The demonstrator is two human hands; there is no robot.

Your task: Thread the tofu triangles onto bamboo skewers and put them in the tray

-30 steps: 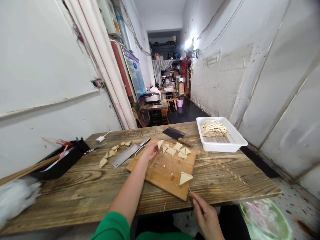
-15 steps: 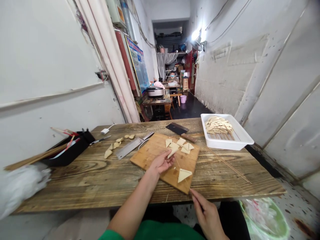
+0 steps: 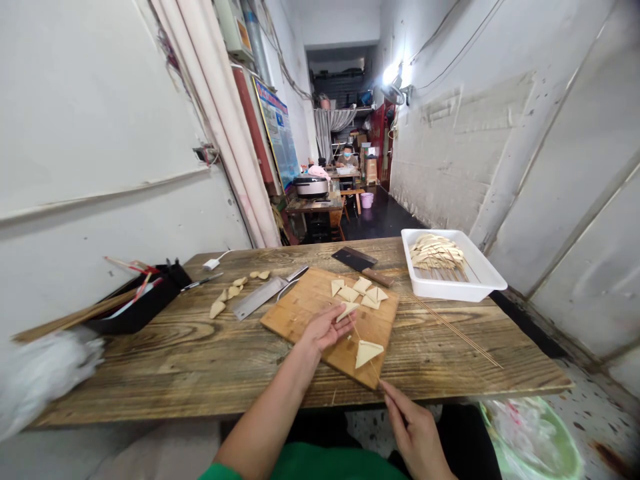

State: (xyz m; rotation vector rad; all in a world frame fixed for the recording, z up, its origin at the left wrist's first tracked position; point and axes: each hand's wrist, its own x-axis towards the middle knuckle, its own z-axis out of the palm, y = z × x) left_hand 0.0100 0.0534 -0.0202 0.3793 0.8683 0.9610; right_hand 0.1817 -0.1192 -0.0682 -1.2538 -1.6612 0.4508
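My left hand (image 3: 323, 329) pinches a pale triangular tofu piece (image 3: 346, 310) over the wooden cutting board (image 3: 300, 310). My right hand (image 3: 413, 430) grips the near end of a thin bamboo skewer (image 3: 361, 343) at the table's front edge. The skewer runs through another triangle (image 3: 369, 353) on the board, and its tip reaches the held piece. Several more triangles (image 3: 359, 293) lie at the board's far end.
A white tray (image 3: 483, 277) of skewered triangles stands at the right, loose skewers (image 3: 457, 331) beside it. Two cleavers (image 3: 260, 295) (image 3: 361, 262) and scraps (image 3: 226, 294) lie behind the board. A black box of sticks (image 3: 133, 303) sits left. A person sits far down the corridor.
My left hand picked up a triangle from the far pile and brought it back to the skewer tip. The right hand stayed on the skewer's near end.
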